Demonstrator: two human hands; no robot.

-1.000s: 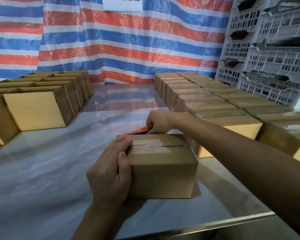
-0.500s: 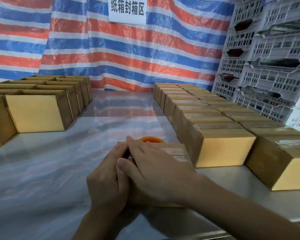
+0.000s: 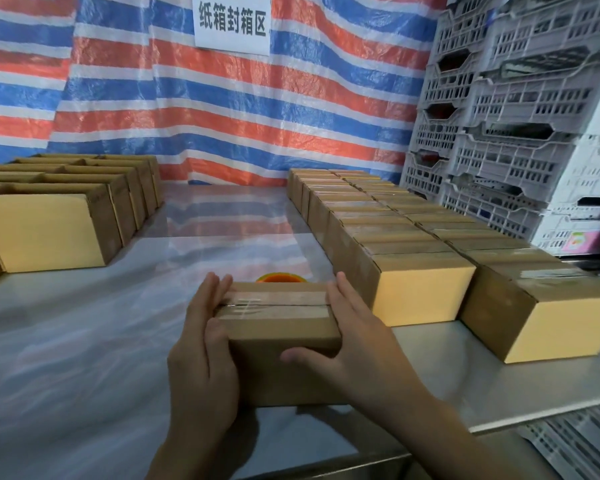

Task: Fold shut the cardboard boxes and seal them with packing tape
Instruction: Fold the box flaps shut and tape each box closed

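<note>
A small brown cardboard box [image 3: 279, 344] stands on the steel table [image 3: 84, 341] in front of me. Its top flaps are folded down, and clear tape runs along the seam. My left hand [image 3: 201, 358] lies flat against the box's left side with straight fingers. On the right side my right hand [image 3: 357, 341] presses the same way, its thumb stretched across the front face. Just behind the box, an orange tape roll [image 3: 280, 278] peeks over the top edge, mostly hidden.
Two rows of taped boxes [image 3: 426, 292] line the table's right side. More boxes [image 3: 42, 230] stand at the left. Grey plastic crates [image 3: 516, 133] are stacked at the right beyond the table edge [image 3: 534, 415]. A striped tarp with a white sign [image 3: 232, 22] hangs behind.
My right hand came back from behind the box, passed over the top and my left hand, and now presses the right side. My left hand stays on the left side.
</note>
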